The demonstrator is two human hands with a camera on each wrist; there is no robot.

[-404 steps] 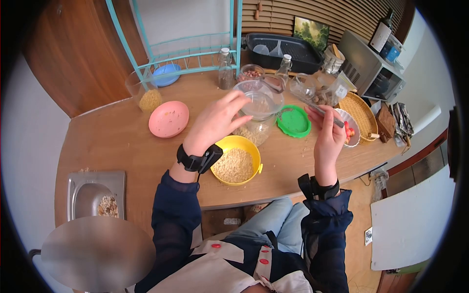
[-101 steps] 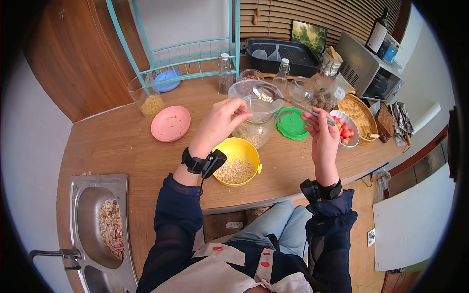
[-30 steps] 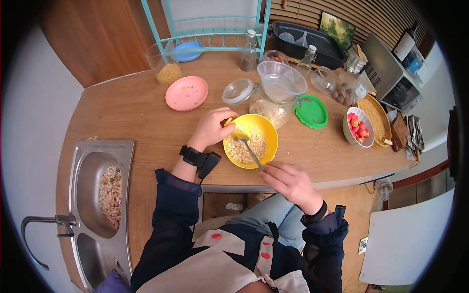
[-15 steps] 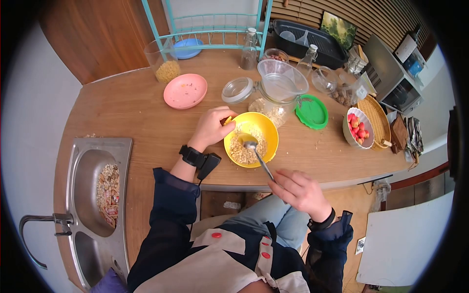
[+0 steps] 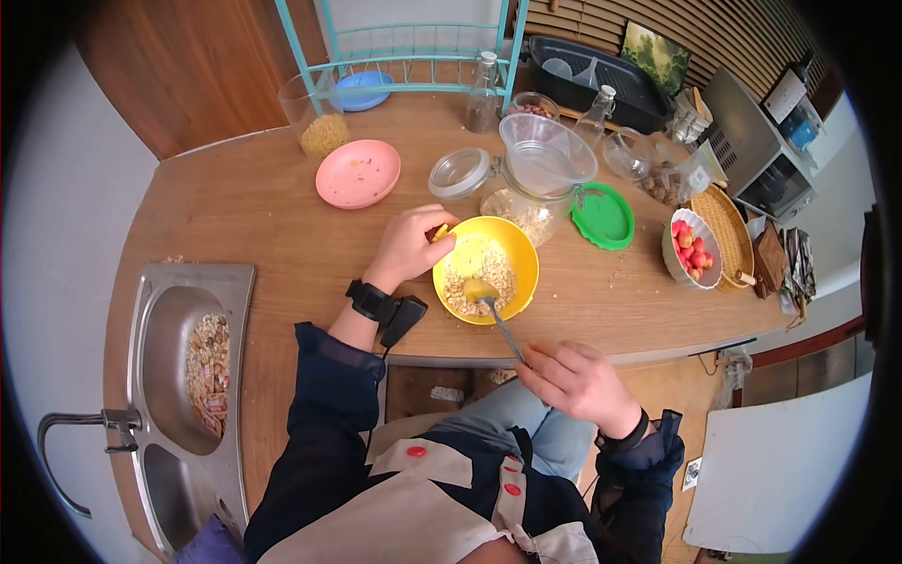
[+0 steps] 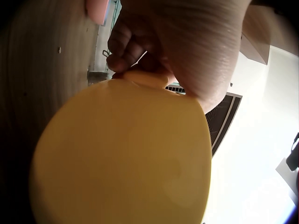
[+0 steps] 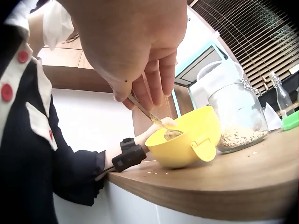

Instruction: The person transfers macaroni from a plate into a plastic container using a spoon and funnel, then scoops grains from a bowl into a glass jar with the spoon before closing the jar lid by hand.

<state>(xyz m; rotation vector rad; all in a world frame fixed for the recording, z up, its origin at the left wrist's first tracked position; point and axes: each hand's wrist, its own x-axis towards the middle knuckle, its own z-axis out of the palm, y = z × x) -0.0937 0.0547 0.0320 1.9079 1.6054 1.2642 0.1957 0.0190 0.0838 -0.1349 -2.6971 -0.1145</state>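
Note:
A yellow bowl [image 5: 517, 242] with oats [image 5: 495, 271] in it stands near the counter's front edge. At its left rim my left hand [image 5: 406, 244] pinches the small yellow handle; the left wrist view shows the bowl's outer wall [image 6: 124, 154] with the fingers over the handle [image 6: 147, 79]. My right hand [image 5: 581, 383] holds a metal spoon [image 5: 508, 335] by its handle end. The spoon's head dips inside the bowl among the oats. In the right wrist view the spoon [image 7: 145, 111] slants down past the bowl's rim.
Behind the bowl stands a glass jar [image 5: 512, 205] of oats, its lid [image 5: 459, 174] swung open and a clear plastic funnel-like tub [image 5: 548, 155] on top. A green lid [image 5: 603, 218], pink plate [image 5: 357, 176], bowl of red fruit [image 5: 692, 249] and sink [image 5: 155, 329] surround it.
Earlier both hands were above the jar, the spoon carrying oats over the clear tub. Now the left hand is at the bowl's handle and the spoon is down in the oats, shifting slightly this last second.

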